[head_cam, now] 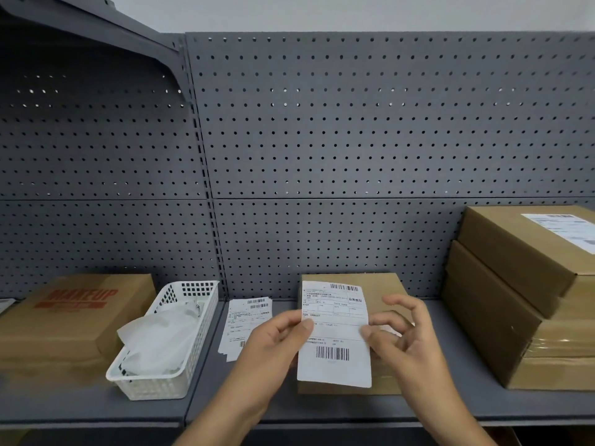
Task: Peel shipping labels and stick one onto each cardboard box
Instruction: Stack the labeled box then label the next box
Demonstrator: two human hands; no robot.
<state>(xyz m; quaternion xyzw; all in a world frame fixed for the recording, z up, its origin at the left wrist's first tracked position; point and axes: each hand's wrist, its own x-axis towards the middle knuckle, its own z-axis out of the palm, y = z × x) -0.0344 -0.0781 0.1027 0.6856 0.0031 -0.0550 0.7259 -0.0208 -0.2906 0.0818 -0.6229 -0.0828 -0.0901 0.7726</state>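
Note:
A white shipping label [335,329] with barcodes hangs above a small cardboard box [383,288] on the grey shelf. My left hand [277,336] pinches the label's left edge between thumb and fingers. My right hand [399,329] pinches its right edge with thumb and forefinger, the other fingers spread. A pile of more labels [248,320] lies on the shelf left of the box. At the right stands a stack of cardboard boxes [515,304]; the top one carries a stuck label [566,230].
A white plastic basket [193,300] holding crumpled white backing paper sits left of the labels. Further left lies a flat cardboard box printed "MAKEUP" [74,313]. A grey pegboard wall [322,140] backs the shelf, whose front edge [322,423] runs below my wrists.

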